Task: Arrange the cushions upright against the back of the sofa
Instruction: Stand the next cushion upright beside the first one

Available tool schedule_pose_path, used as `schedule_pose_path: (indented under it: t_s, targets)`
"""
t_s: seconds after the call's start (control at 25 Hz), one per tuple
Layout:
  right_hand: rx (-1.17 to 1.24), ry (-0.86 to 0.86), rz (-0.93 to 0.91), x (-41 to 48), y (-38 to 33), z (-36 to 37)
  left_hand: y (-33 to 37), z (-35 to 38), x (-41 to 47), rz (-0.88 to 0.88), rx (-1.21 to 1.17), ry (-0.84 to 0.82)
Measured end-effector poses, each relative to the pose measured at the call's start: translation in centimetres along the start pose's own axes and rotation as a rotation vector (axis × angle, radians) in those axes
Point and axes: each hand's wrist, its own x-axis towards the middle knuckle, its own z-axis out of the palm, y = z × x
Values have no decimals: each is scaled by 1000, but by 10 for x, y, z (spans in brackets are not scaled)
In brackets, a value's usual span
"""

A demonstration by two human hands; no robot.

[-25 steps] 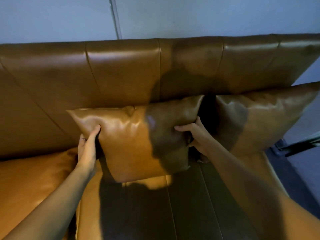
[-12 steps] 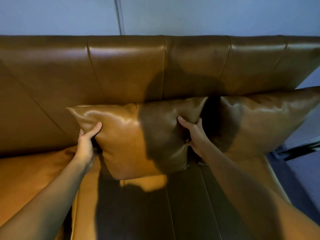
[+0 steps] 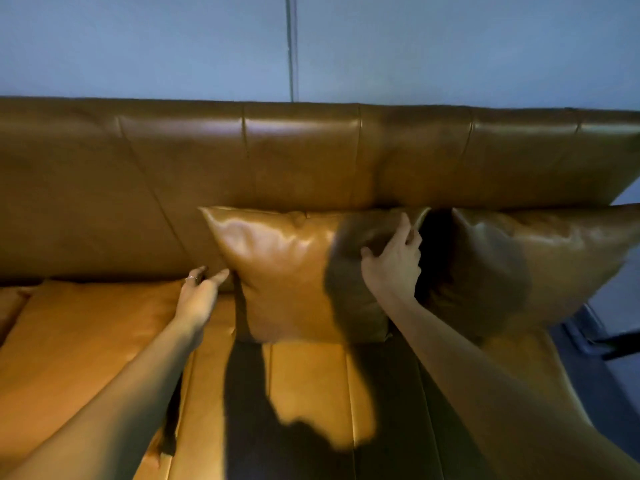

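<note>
The middle cushion (image 3: 298, 271) stands upright at the centre of the frame, its bottom edge on the sofa seat (image 3: 311, 375) and its top edge leaning against the sofa back (image 3: 242, 161). It is tan leather, glossy on its left half and shadowed on its right. The right hand (image 3: 393, 261) grips its upper right corner, thumb on the front face and fingers (image 3: 405, 223) curled over the top edge. The left hand (image 3: 201, 296) sits at the cushion's lower left edge, fingers stretched out and loose, with the fingertips just at the leather (whether they actually touch it cannot be told); it grasps nothing. A ring shows on one of its fingers.

Right of centre, a second cushion (image 3: 540, 265) also stands upright against the sofa back, with a dark gap between it and the middle one. It reaches the right edge of the frame.

In the lower left, a flat seat pad (image 3: 86, 334) lies on the sofa. Above the sofa back, a pale blue wall (image 3: 138, 46) fills the top of the frame, crossed by one thin vertical seam. Dark floor (image 3: 609, 368) shows at the lower right.
</note>
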Motion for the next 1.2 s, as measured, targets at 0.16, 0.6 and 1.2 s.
schedule_pose_path:
  t_s: [0.16, 0.6, 1.2]
  targets:
    - [-315, -103, -293, -53, -41, 40, -6, -51, -19, -4, 43, 128]
    - [-325, -530, -460, -189, -159, 257, -41, -262, 65, -56, 219, 269]
    - [627, -666, 760, -183, -156, 418, -99, -379, 191, -319, 136, 118]
